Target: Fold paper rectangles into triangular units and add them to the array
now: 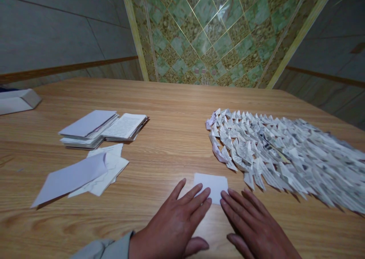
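A small white sheet of paper (211,180) lies flat on the wooden table in front of me. My left hand (178,217) rests over its left edge, fingers spread and fingertips on the paper. At the lower right edge of the sheet is my right hand (252,221), palm down with its fingers stretched out, the fingertips touching or almost touching the paper. Neither hand grips anything. To the right stand many folded paper pieces (265,145), pointed and packed in curving rows, some with print on them.
Stacked paper sheets (88,124) and a printed stack (125,126) sit at the left. Nearer, loose sheets (114,166) lie under a curled white sheet (71,175). A white box (19,100) stands at the far left of the table (171,99). Beyond is a tiled wall (205,35).
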`<action>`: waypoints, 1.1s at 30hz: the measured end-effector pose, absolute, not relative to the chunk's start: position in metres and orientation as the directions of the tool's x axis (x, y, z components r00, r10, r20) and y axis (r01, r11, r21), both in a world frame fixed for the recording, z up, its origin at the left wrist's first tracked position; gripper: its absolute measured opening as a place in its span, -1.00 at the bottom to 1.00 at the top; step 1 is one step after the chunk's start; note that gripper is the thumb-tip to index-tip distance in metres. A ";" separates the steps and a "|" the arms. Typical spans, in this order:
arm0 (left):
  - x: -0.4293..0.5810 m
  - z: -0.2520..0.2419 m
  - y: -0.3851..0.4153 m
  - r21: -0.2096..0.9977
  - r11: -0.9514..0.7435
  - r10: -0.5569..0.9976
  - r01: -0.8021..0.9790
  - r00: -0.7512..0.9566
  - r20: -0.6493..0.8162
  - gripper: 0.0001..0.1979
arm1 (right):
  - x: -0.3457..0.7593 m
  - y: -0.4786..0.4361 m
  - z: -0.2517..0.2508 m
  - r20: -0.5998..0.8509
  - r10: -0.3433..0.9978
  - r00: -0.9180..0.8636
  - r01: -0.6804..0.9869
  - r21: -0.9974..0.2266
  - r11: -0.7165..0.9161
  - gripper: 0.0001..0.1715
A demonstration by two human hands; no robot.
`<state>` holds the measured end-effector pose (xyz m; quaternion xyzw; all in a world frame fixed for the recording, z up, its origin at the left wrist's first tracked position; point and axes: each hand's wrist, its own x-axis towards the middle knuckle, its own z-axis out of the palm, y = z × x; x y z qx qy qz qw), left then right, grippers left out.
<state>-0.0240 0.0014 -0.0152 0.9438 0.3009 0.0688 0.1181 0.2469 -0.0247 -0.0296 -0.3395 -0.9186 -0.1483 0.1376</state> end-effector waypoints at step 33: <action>-0.014 -0.021 0.028 0.175 -0.801 0.555 0.573 0.600 0.576 -0.80 | 0.206 0.014 -0.009 0.489 0.671 -0.557 0.727 -0.104 0.679 -0.89</action>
